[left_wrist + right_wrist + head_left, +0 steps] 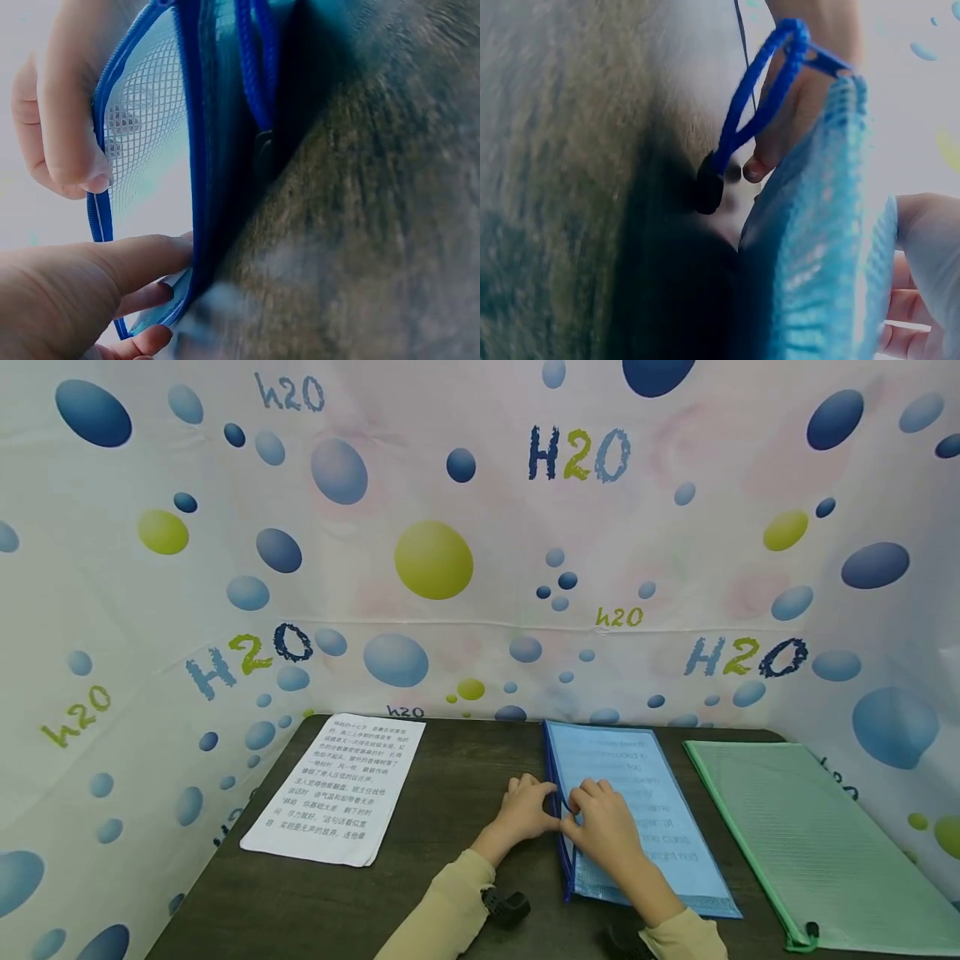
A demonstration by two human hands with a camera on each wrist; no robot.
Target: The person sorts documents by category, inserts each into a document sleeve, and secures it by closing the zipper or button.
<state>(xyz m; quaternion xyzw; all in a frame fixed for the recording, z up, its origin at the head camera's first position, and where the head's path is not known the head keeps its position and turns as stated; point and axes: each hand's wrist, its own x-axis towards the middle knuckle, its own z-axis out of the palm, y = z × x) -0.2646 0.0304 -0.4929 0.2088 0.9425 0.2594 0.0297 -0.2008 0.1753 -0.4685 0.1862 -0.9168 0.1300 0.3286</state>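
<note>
A blue mesh zipper document bag [628, 758] lies before me, with a sheet of English text showing through it. Its long zip side [196, 142] faces left and gapes apart, so the mesh inner face [146, 94] shows in the left wrist view. My left hand [525, 810] pinches the lower zip edge, thumb lying across the opening. Over the bag, my right hand [603, 822] pinches the raised upper zip edge between its fingers. A blue cord pull [769, 82] with a dark end hangs at the bag's near corner.
To the left a white sheet of printed Chinese text [330, 793] lies on the dark wooden table [427, 777]. A green mesh zipper bag [825, 835] lies at the right. A bubble-patterned cloth [495, 560] stands behind the table.
</note>
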